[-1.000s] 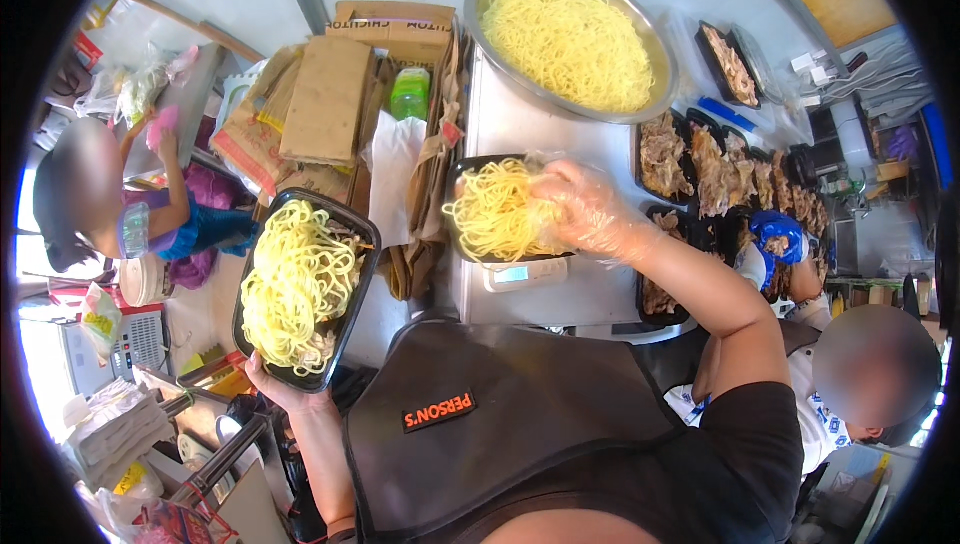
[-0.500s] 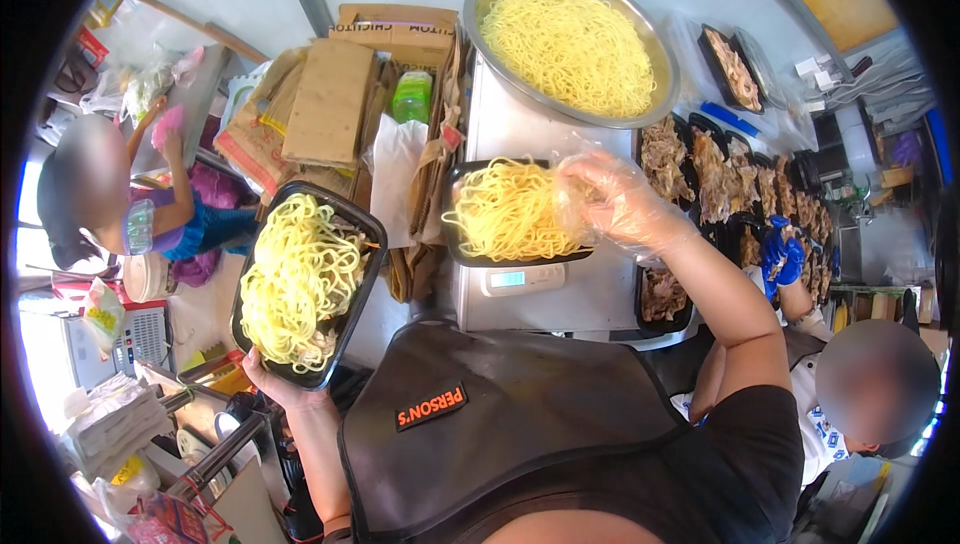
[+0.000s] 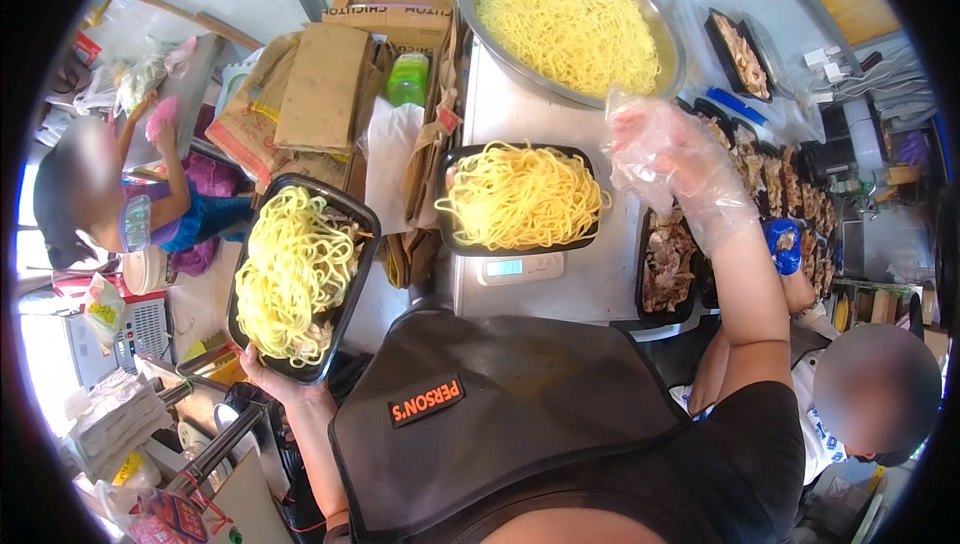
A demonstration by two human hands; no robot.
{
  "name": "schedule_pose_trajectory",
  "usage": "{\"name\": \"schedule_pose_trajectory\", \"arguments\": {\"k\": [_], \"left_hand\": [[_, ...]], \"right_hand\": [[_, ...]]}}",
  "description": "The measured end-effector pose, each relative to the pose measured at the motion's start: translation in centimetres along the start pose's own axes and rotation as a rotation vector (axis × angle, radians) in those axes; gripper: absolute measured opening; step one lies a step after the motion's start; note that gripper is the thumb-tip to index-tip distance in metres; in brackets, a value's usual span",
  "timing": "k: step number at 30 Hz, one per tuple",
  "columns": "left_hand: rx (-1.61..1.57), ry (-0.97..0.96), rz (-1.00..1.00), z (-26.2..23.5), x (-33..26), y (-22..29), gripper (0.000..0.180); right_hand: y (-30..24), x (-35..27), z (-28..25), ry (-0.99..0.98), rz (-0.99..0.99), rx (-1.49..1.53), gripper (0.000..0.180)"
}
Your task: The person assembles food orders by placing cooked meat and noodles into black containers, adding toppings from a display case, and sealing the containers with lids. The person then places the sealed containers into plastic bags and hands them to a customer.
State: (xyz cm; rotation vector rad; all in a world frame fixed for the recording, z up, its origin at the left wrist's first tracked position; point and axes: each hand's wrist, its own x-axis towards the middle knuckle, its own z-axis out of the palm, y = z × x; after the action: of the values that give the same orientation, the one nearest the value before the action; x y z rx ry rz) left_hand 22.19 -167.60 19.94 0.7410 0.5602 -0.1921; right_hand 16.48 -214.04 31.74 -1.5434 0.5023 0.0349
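My left hand [image 3: 272,376] grips the lower edge of a black plastic tray [image 3: 362,274], tilted, with thick yellow noodles [image 3: 288,279] over bits of meat. In a loose clear plastic glove, my right hand [image 3: 668,152] is in the air just below the big metal bowl [image 3: 474,19] of noodles [image 3: 570,34]. Its fingers are loosely bent and nothing shows in them. Left of it, a second black tray [image 3: 462,246] heaped with noodles [image 3: 522,199] rests on a kitchen scale [image 3: 520,269] with a lit display.
Rows of black trays with cooked meat [image 3: 668,259] fill the right side, where a co-worker's blue-gloved hand [image 3: 783,246] reaches in. Cardboard boxes [image 3: 320,84] and a green-labelled bottle [image 3: 407,81] stand left of the bowl. Another person [image 3: 150,204] is at far left.
My right hand has left the noodles in the tray on the scale and moved right and up, towards the bowl. My left hand still holds its tray in nearly the same place.
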Motion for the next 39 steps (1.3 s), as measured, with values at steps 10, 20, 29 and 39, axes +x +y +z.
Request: {"name": "schedule_pose_trajectory", "arguments": {"k": [10, 20, 29, 39], "left_hand": [[0.026, 0.041, 0.047, 0.0, -0.3, -0.2, 0.064], [0.071, 0.197, 0.016, 2.2, -1.0, -0.5, 0.064], [-0.031, -0.015, 0.007, -0.6, 1.4, -1.0, 0.069], [0.007, 0.057, -0.048, 2.9, 0.7, -0.8, 0.065]], "right_hand": [[-1.7, 11.8, -5.6, 0.564, -0.232, -0.756, 0.044], [7.6, 22.9, -5.8, 0.381, -0.158, -0.929, 0.031], [-7.4, 21.8, -15.5, 0.482, -0.567, -0.872, 0.028], [-28.9, 14.7, -19.6, 0.538, -1.035, -0.884, 0.032]]}}
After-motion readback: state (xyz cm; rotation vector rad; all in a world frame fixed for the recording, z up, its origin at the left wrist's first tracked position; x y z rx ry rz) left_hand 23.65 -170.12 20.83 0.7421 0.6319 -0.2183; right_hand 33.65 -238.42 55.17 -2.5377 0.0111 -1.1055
